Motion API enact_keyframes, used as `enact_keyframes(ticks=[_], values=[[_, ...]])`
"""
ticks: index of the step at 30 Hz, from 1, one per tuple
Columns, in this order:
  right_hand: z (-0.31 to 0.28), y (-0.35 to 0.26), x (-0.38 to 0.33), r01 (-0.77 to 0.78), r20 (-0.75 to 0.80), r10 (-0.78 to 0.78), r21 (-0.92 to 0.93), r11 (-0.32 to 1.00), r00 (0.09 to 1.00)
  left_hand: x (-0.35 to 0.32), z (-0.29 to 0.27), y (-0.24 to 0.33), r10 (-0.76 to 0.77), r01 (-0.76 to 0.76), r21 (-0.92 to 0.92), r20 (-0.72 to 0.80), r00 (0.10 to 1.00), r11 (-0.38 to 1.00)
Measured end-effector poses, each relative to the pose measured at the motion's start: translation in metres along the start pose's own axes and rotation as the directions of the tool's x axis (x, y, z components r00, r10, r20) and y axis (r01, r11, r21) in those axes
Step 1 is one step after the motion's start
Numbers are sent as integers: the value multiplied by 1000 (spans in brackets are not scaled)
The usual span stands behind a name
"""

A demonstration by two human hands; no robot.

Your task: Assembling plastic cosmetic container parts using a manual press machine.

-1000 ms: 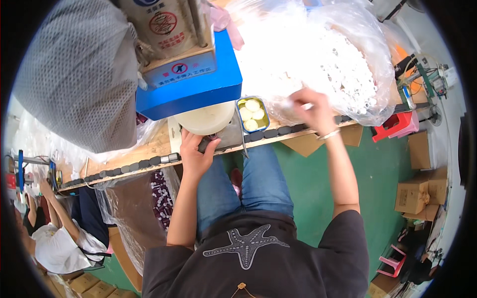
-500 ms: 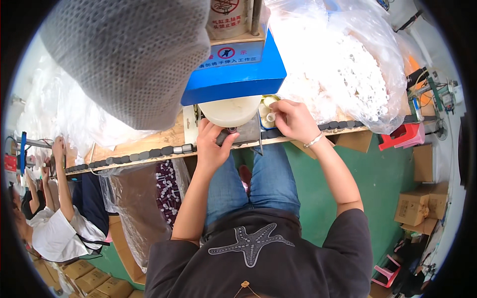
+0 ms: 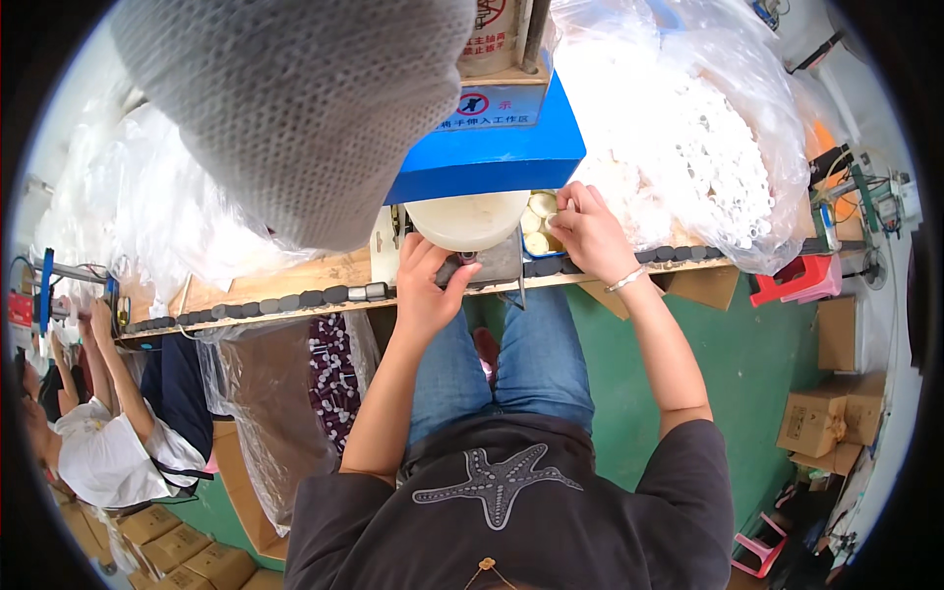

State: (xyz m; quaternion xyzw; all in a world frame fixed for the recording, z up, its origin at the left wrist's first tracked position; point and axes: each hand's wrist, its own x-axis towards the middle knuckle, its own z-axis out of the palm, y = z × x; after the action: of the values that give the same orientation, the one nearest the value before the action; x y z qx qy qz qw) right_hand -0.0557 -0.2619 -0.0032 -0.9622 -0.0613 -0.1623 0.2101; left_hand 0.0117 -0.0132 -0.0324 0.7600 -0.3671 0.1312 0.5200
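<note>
My left hand is at the front of a blue press-like machine. Its thumb and forefinger close around a small dark cylindrical part, just below the machine's round cream-coloured guard. Beside the guard, on the right, a small tray holds several round whitish caps. Over the tray's right side is my right hand, its thumb and fingers drawn together; whatever sits between the fingertips is too hidden to name.
A clear plastic bag of small white parts lies at the right of the wooden bench. Dark padding lines the bench edge. A grey mesh cover blocks the upper left. Another person works at far left.
My right hand has shifted a little to the right, uncovering more of the caps in the tray. My left hand keeps its hold below the guard. The view has shifted slightly.
</note>
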Motion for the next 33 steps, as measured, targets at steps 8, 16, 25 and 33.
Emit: enact_keyframes(ticks=[8,16,25,33], values=[[10,-35,1,-62,-125,283,820,569,951,1,3,-2,23,-23,-22,-17,1000,999],[31,-87,18,-63,-52,208,857,512,977,-2,1,-5,21,-21,-16,-17,1000,1000],[31,-89,26,-119,12,253,902,414,967,0,0,-3,5,-5,-24,-19,1000,1000],[27,-85,28,-185,79,190,744,642,979,-2,1,-6,1,-1,-13,-13,1000,1000]])
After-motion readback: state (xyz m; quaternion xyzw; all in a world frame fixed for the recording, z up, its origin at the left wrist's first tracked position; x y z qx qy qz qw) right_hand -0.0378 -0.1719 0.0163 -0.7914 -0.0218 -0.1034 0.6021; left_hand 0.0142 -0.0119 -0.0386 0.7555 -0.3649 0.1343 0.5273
